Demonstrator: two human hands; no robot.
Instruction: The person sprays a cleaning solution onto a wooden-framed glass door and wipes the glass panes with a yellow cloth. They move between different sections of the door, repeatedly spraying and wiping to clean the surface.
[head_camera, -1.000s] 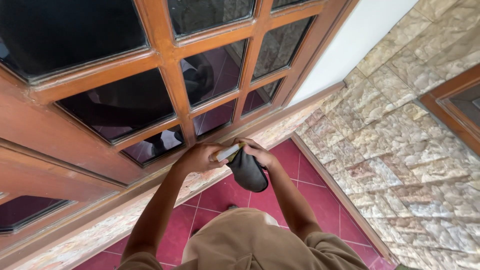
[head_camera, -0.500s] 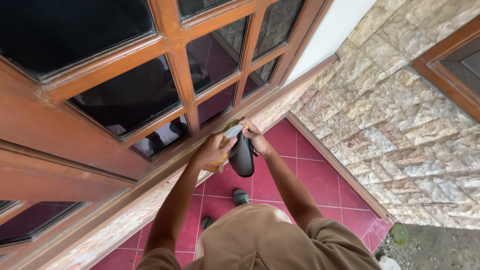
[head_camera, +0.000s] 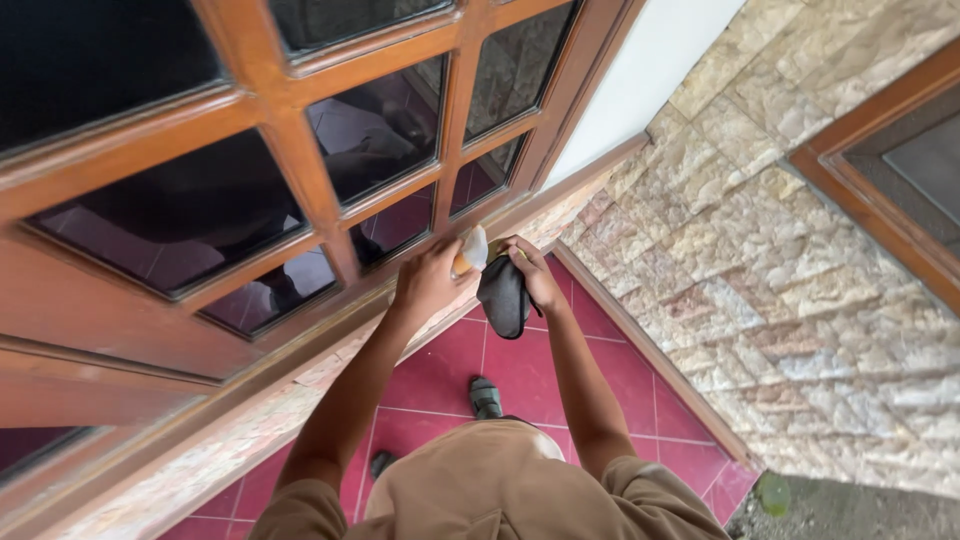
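My left hand (head_camera: 428, 281) grips a small bottle (head_camera: 469, 251) with a white top and an orange-yellow body, held at the lower rail of a wooden window frame (head_camera: 300, 170). My right hand (head_camera: 533, 270) holds a dark grey cloth (head_camera: 503, 295) that hangs down just right of the bottle. Both hands meet close together in front of the window's bottom panes. The bottle's lower part is hidden by my fingers.
Dark glass panes (head_camera: 390, 125) fill the brown frame on the left. A rough stone wall (head_camera: 780, 280) stands to the right with a second wooden frame (head_camera: 890, 180). Red floor tiles (head_camera: 440, 370) lie below, and my sandalled foot (head_camera: 486, 397) stands on them.
Both hands have lifted slightly and shifted along the frame; the bottle has tipped more upright and the cloth hangs shorter. The view has swung, showing more floor.
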